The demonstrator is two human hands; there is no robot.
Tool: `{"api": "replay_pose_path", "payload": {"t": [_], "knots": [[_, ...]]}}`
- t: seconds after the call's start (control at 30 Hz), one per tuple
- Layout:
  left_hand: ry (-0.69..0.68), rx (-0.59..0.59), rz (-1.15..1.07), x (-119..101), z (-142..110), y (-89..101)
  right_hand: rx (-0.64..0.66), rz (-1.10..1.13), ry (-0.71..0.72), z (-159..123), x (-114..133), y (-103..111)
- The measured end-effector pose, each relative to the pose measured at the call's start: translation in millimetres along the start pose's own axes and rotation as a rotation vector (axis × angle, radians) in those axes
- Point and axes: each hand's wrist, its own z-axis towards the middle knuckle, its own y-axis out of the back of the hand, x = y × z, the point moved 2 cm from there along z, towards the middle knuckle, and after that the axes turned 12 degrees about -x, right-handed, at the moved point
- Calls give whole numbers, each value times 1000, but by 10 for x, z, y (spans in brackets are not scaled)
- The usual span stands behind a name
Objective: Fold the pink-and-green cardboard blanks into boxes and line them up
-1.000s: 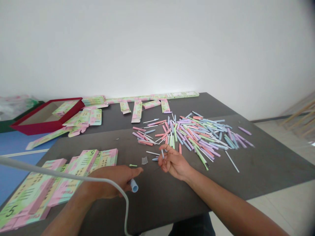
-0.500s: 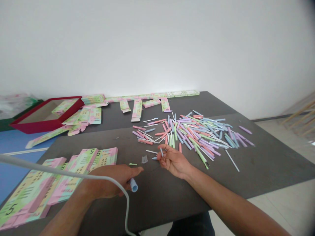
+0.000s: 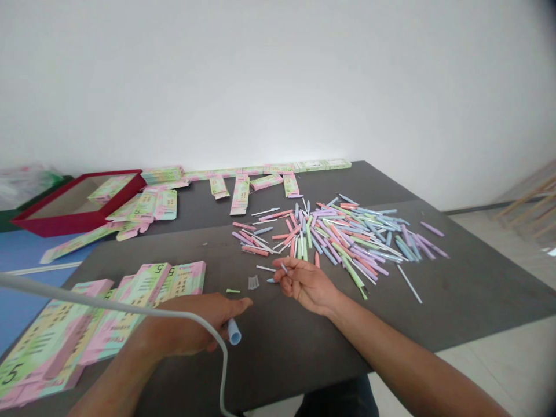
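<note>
My left hand is closed round a light-blue pen barrel, whose hollow round end points toward me. The fingertips of my right hand pinch a small pale stick-like piece; its exact kind is too small to make out. Just left of the right fingers lie a blue pen tip and a thin white refill. Between the hands, a few clear plastic bits and a small green piece rest on the dark table.
A heap of pastel pen parts spreads beyond my right hand. Printed pen boxes lie at the left, and more boxes line the wall. A red box stands at the far left. A grey cable crosses before my left arm.
The small piece in my right fingertips has tilted and shows less of its length. My left hand stays closed on the barrel; the view has shifted slightly.
</note>
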Motion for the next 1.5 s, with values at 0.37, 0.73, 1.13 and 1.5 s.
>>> {"api": "replay_pose_path", "payload": {"t": [0.37,0.73,1.13,1.5], "knots": [[8,38,22,-41,7,32,21,-150,23,-31,-90,-63],[-1,-8,28,-33,11,2,130,54,-97,-53,41,-72],[30,27,54,-20,39,-17,139,53,-98,-73,69,-88],[15,4,61,15,30,-41,99,120,-98,-47,63,-67]]}}
